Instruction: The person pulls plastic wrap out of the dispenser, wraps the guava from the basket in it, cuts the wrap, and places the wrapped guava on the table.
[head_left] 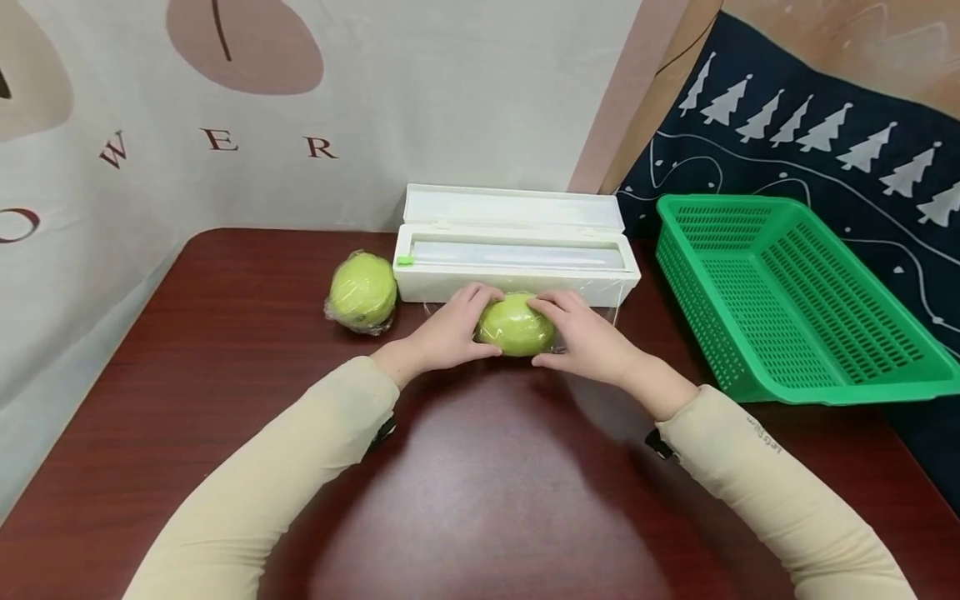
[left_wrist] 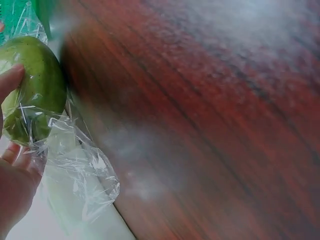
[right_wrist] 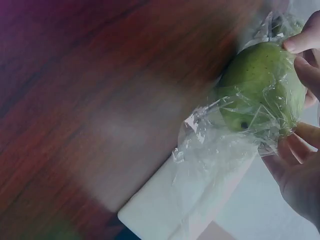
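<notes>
A green mango [head_left: 516, 325] with clear plastic film about it is held between both hands, just in front of the white cling film box [head_left: 517, 283]. My left hand [head_left: 456, 327] grips its left side, thumb in front and fingers behind. On the other side my right hand [head_left: 587, 337] grips it in the same way. Loose, crinkled cling film [left_wrist: 85, 175] hangs off the mango in the left wrist view. More of this cling film [right_wrist: 210, 135] spreads toward the box in the right wrist view. A second film-wrapped green mango [head_left: 363, 290] sits left of the box.
The box's lid [head_left: 513, 207] stands raised at the back, with a green slider [head_left: 405, 261] at the left end of its opening. A green plastic basket [head_left: 847, 393] is at the right of the brown table [head_left: 465, 500]. Printed cloth [head_left: 450, 100] hangs behind.
</notes>
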